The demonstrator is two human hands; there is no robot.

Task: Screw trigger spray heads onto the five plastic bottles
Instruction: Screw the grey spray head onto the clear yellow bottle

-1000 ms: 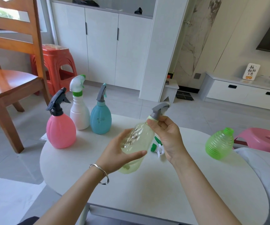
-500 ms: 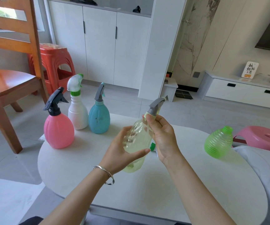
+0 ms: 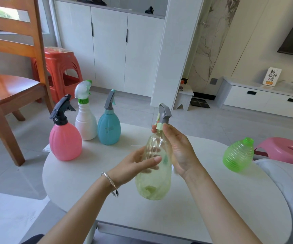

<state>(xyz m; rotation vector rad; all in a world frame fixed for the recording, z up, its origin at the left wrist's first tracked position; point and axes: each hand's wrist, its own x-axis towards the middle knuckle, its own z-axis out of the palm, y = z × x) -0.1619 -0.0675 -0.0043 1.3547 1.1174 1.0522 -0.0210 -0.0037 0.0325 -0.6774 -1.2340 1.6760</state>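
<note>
**Fourth bottle getting its spray head; one bottle left bare**

At the left of the table (image 3: 82, 175) stand three finished bottles, close together and upright: a pink bottle (image 3: 65, 142) with a black spray head, a white bottle (image 3: 85, 125) with a white-and-green one, and a blue bottle (image 3: 109, 128) with a grey one. None shows any liquid (all three are opaque, so their contents cannot be told).

In the middle, the left hand (image 3: 138, 163) is wrapped around the belly of a clear yellowish bottle (image 3: 153, 175), held above the table and nearly upright. It looks empty. The right hand (image 3: 177, 148) pinches the pale green collar under the grey spray head (image 3: 163, 114) with thumb and fingertips, so this looks like the tightening step. Next, I judge, the collar needs turning until snug, with the body held firm against the twist.

At the right, a green ribbed bottle (image 3: 239, 154) sits tilted, its neck open and capless, apparently empty. Its spray head is not in view.
</note>
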